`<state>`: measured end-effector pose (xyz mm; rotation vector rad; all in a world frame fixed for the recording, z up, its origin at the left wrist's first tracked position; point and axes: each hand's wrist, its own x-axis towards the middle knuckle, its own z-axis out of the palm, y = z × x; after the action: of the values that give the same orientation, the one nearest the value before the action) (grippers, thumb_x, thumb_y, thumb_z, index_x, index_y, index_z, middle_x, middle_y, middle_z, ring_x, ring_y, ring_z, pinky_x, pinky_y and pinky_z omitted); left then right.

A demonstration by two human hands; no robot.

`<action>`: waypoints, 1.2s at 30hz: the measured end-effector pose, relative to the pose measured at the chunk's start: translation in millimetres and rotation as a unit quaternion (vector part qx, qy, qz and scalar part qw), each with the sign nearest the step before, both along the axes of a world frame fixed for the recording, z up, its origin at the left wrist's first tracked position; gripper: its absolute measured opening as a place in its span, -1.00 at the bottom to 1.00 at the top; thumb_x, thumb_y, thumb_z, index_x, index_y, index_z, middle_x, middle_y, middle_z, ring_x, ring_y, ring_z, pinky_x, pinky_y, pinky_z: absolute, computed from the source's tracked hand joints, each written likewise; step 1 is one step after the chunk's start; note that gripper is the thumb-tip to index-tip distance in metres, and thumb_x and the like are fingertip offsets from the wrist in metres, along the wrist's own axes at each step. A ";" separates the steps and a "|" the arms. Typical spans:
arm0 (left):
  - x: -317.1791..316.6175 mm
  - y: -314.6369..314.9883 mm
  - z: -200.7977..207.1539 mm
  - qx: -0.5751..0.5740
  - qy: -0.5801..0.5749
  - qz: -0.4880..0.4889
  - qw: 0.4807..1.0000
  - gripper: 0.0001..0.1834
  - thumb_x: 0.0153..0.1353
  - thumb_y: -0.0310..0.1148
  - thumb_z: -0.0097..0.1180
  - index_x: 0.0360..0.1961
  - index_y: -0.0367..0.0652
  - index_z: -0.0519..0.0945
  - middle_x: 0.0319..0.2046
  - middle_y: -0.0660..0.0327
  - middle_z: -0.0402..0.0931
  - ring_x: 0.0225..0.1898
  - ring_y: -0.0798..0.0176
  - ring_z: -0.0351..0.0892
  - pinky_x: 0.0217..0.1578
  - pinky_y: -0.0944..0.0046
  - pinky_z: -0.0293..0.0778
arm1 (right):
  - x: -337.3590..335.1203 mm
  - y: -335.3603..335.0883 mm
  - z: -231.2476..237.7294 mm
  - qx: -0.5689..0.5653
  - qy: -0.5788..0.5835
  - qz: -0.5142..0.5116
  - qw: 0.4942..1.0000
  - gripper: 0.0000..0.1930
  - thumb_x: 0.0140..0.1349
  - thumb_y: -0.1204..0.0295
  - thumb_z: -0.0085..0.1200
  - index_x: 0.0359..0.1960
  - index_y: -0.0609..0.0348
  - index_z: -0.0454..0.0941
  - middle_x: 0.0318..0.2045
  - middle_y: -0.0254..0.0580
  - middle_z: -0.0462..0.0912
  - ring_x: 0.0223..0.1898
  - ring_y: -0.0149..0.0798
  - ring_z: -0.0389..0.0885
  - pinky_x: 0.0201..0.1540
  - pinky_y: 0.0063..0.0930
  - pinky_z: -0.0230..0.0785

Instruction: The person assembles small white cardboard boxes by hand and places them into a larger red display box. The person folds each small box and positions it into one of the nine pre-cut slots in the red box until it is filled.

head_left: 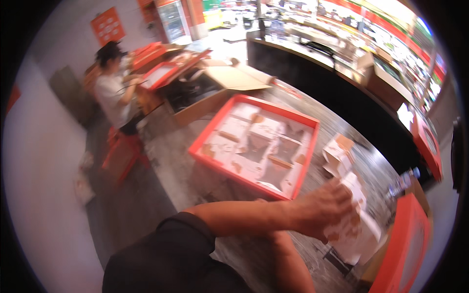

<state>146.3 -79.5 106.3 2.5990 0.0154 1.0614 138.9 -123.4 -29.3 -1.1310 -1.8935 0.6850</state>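
My left arm reaches across to the right. Its hand (325, 207) is curled over a white folded cardboard insert (360, 234) with brown patches, and the grip is partly blurred. Beneath that arm, my right forearm (292, 261) comes up from the lower edge; its hand is almost wholly hidden behind the left forearm, near the close side of a shallow red-rimmed box (315, 146). White folded cardboard compartments (264, 129) with grey openings fill this box. Just beyond my left hand, another white-and-brown cardboard insert (338, 155) stands on the grey table (220, 249).
A red lid with a window (405, 244) leans at the lower right, near a clear bottle (403, 183). An open brown carton (200, 105) sits beyond the red box. At the far left another person (115, 93) handles red boxes beside a red stool (119, 151). A black partition (337, 102) runs behind.
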 end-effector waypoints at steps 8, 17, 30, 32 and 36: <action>-170.0 60.9 -44.3 -0.455 -0.204 0.172 0.849 -0.05 -0.11 -0.09 0.61 0.25 -0.23 0.36 0.08 0.17 0.46 0.13 0.25 0.48 0.17 0.20 0.42 | 15.0 -10.4 11.1 0.029 0.302 -0.104 0.947 -0.70 0.31 0.53 0.24 0.04 0.29 0.51 -0.10 -0.15 0.59 -0.29 -0.34 0.65 -0.26 -0.52 0.55; -201.4 18.7 -81.5 -0.717 -0.143 -0.166 0.661 0.36 -0.08 0.76 -0.05 0.36 -0.32 0.32 -0.01 -0.08 0.57 -0.12 0.07 0.67 -0.03 0.05 0.62 | 17.6 0.5 19.2 0.057 0.301 -0.020 0.952 -0.22 0.35 -0.02 0.24 0.36 0.31 0.25 0.20 0.05 0.49 0.13 -0.10 0.59 0.16 -0.22 0.52; -205.3 -11.4 -84.7 -0.304 0.005 0.312 0.900 0.22 -0.24 0.21 0.64 0.31 -0.26 0.29 0.09 -0.01 0.54 0.03 -0.06 0.63 0.00 0.01 0.56 | 0.0 -13.2 7.3 -0.050 0.381 0.033 0.923 -0.05 0.12 0.38 0.40 0.49 0.31 0.09 0.37 0.02 0.36 0.36 -0.06 0.38 0.39 -0.16 0.23; -206.9 -21.8 -85.5 -0.265 0.024 0.353 0.897 0.24 -0.27 0.18 0.67 0.32 -0.26 0.26 0.09 -0.03 0.52 0.06 -0.11 0.61 0.04 -0.01 0.53 | 0.1 -11.1 10.1 -0.014 0.330 0.038 0.943 -0.07 0.14 0.42 0.35 0.49 0.33 0.07 0.36 0.02 0.36 0.36 -0.07 0.37 0.40 -0.15 0.22; -213.4 -28.6 -89.9 -0.217 0.031 0.305 0.927 0.24 -0.22 0.22 0.63 0.35 -0.24 0.24 0.18 -0.10 0.45 0.17 -0.13 0.54 0.16 0.02 0.47 | -1.2 -9.0 12.3 0.014 0.354 0.020 0.935 -0.08 0.27 0.41 0.19 0.56 0.28 -0.13 0.37 -0.02 0.32 0.39 -0.13 0.33 0.39 -0.18 0.22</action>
<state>-67.1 -108.0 16.4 2.2448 1.0131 1.0037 137.7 -132.3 -17.0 -0.6881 -1.3003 0.9343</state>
